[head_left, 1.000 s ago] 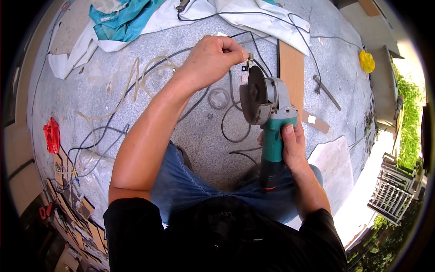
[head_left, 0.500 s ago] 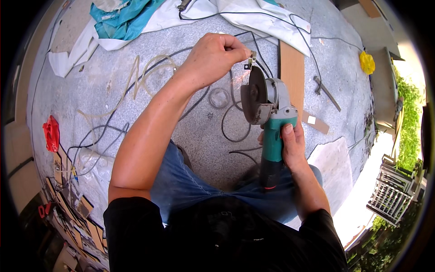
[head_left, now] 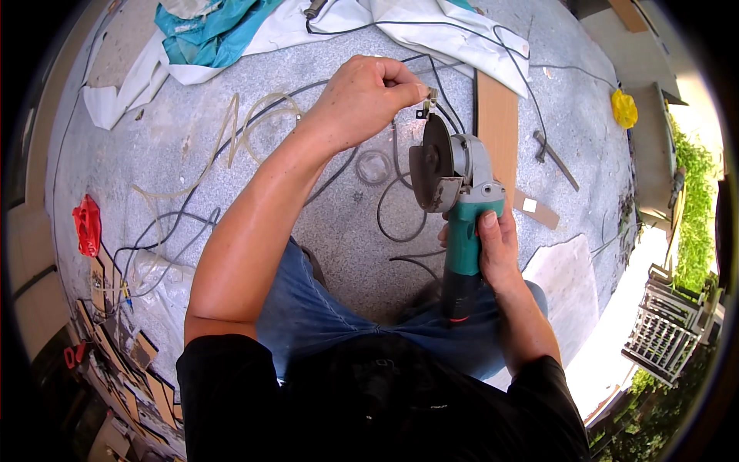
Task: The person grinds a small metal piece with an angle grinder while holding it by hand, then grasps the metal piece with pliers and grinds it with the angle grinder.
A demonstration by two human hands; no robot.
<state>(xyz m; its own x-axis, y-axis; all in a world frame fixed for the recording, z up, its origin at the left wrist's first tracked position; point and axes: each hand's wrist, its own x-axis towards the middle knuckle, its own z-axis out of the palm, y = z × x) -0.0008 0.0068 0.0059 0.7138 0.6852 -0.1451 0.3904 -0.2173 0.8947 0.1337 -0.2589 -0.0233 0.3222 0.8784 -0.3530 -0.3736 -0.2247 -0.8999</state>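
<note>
My right hand (head_left: 499, 245) is wrapped round the green body of an angle grinder (head_left: 465, 231), which stands nearly upright in the view with its grey head pointing away from me. The grinder's dark disc (head_left: 436, 142) is partly covered by a worn metal guard (head_left: 443, 192). Between thumb and fingers, my left hand (head_left: 362, 100) pinches a small metal fitting (head_left: 429, 102) just beyond the disc's far edge. The fitting is at or touching that edge; its exact shape is too small to make out.
A wooden plank (head_left: 496, 127) and a hammer (head_left: 557, 162) lie on the right. Black cable (head_left: 379, 212) and clear hose (head_left: 232, 132) loop over the grey floor. White sheeting (head_left: 416, 42) lies beyond. Wood strips (head_left: 115, 350) are piled at left, near a red bag (head_left: 88, 223).
Faint orange sparks beside the disc in the earlier frame no longer show. The left hand and fitting have shifted very slightly; the grinder stays in place.
</note>
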